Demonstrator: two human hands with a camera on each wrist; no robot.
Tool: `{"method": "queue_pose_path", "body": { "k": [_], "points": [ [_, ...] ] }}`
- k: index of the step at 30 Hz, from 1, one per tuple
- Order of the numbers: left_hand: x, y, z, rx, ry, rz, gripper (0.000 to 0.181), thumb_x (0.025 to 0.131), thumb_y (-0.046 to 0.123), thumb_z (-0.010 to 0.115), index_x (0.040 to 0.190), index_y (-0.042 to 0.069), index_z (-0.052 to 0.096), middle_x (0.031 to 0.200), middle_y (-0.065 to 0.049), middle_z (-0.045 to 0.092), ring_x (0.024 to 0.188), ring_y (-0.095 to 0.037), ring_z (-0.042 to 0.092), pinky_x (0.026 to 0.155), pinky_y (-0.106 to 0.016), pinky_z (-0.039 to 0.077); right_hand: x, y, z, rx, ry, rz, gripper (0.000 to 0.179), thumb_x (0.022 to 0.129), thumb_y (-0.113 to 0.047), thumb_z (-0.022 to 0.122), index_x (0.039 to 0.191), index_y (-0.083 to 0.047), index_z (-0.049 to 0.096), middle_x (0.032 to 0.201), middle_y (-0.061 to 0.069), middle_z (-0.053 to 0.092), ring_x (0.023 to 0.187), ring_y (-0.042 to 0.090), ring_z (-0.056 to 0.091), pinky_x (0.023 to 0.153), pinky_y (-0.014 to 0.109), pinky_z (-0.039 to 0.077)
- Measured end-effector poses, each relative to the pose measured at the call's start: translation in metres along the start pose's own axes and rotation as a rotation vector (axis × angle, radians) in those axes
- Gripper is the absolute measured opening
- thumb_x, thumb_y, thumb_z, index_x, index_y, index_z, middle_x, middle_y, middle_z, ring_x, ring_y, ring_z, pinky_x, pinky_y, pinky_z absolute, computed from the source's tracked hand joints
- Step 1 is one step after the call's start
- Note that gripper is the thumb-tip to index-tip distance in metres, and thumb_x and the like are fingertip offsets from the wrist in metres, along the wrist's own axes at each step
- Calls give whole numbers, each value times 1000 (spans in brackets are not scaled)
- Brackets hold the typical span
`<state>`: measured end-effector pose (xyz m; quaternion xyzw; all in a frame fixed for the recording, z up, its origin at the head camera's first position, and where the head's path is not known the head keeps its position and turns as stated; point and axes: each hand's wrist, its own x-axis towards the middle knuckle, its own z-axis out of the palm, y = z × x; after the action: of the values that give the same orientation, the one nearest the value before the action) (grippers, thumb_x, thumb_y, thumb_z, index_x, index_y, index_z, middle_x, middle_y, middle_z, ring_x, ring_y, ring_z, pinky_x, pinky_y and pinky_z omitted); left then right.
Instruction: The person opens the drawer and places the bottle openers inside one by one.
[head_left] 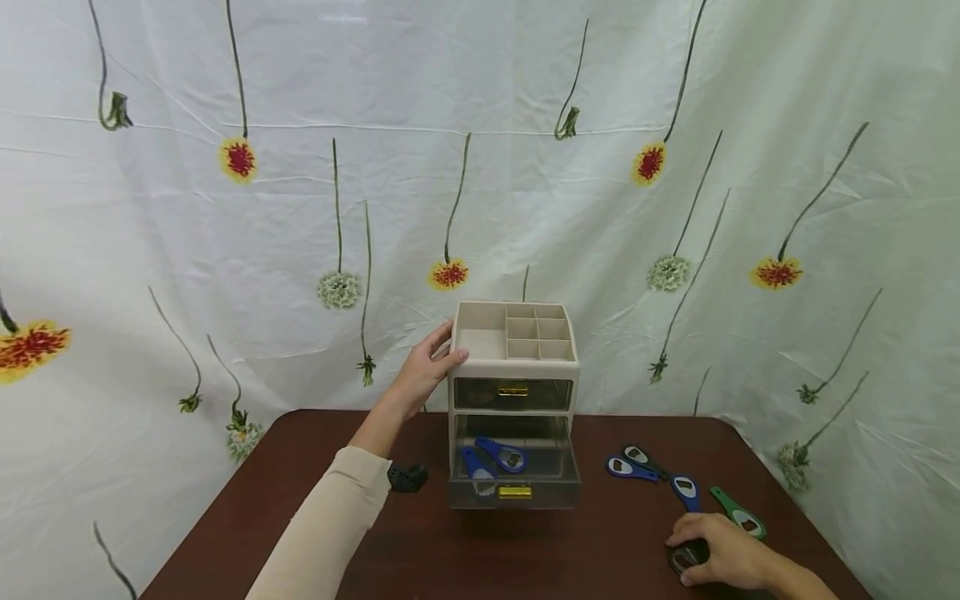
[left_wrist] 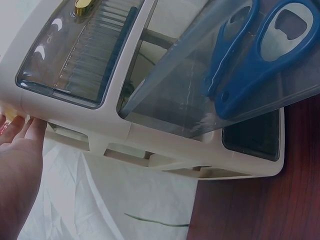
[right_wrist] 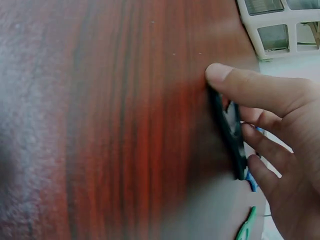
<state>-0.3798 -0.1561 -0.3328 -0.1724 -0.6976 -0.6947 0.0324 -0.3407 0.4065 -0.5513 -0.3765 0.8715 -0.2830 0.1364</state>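
Note:
A cream desktop organizer (head_left: pixel 514 367) stands at the table's back, its lower clear drawer (head_left: pixel 551 467) pulled out. Inside that drawer lie two blue bottle openers (head_left: pixel 504 455). My left hand (head_left: pixel 422 373) rests against the organizer's upper left side, thumb on the top edge; in the left wrist view its fingers (left_wrist: pixel 36 130) touch the side wall. At the front right, my right hand (head_left: pixel 731 550) pinches a black bottle opener (right_wrist: pixel 232 145) between thumb and fingers, tilted on edge in the right wrist view. Beyond that hand lie a green bottle opener (head_left: pixel 738 512) and a blue one (head_left: pixel 686 492).
Further back on the right, another blue bottle opener (head_left: pixel 630 469) and a black one (head_left: pixel 643 459) lie close together. The upper drawer (head_left: pixel 480 394) is closed. A dark object (head_left: pixel 407 477) shows beside my left sleeve. Behind the brown table (head_left: pixel 600 550) hangs a flowered curtain (head_left: pixel 405 208).

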Motion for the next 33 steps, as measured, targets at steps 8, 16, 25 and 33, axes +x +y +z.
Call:
{"method": "queue_pose_path", "body": {
  "k": [8,16,25,33],
  "points": [
    [3,-1,0,-5,-5,5,75,105,16,65,167,11,22,169,-13,20,151,-32,29,113,-55,36,-2,-39,-13,17,-39,-93,34,91,-27,83,122,-13,78,124,5,67,109,24,65,79,34,57],
    [1,1,0,25,-4,-2,74,106,16,64,167,14,23,169,-11,21,151,-31,30,112,-55,39,12,-91,-22,-18,3,-137,28,90,-27,83,113,-11,78,111,-4,70,96,17,67,71,32,57],
    [2,-1,-1,19,-11,14,75,105,19,65,167,13,22,169,-11,21,151,-31,29,112,-56,38,39,-149,-48,-70,75,-99,26,85,-20,86,106,-7,80,104,-7,69,91,14,65,67,32,56],
    [2,-1,-1,13,-11,4,76,105,20,66,166,13,23,169,-10,22,151,-31,30,112,-55,38,68,-194,-78,-96,119,-123,28,88,-24,84,113,-11,79,108,-2,66,89,22,66,65,28,57]
  ]
}}
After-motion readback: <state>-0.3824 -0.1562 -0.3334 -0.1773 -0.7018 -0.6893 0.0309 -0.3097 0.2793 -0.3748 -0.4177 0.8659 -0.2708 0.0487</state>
